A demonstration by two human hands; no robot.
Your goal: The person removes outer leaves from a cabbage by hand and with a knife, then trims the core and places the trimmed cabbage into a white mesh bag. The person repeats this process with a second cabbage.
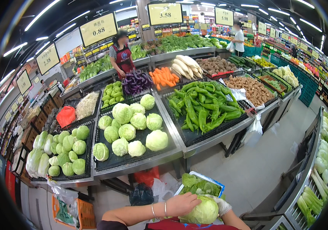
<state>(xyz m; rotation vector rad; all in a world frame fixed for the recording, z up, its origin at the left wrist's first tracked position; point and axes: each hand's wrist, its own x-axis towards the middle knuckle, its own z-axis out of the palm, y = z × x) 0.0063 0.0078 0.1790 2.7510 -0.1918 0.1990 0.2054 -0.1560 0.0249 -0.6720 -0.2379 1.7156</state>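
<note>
A large pale green cabbage (202, 211) is held close against the red apron, low in the view. My left hand (183, 203), bare and with two bangles at the wrist, lies on the cabbage's upper left side, its fingers bent. My right hand (222, 204), in a thin whitish glove, supports the cabbage from the right; part of it is hidden behind the head. Just beyond the cabbage, a blue-and-white box (223, 188) on the floor side holds loose green leaves (199, 185).
A metal-edged stand (141, 166) ahead bears cabbages (138, 120), green peppers (202, 106), carrots (164, 77) and eggplants (136, 82). An orange crate (86, 214) is at lower left. Another vegetable rack (290, 211) stands right. A person in a red apron (123, 59) and another shopper (239, 40) stand beyond.
</note>
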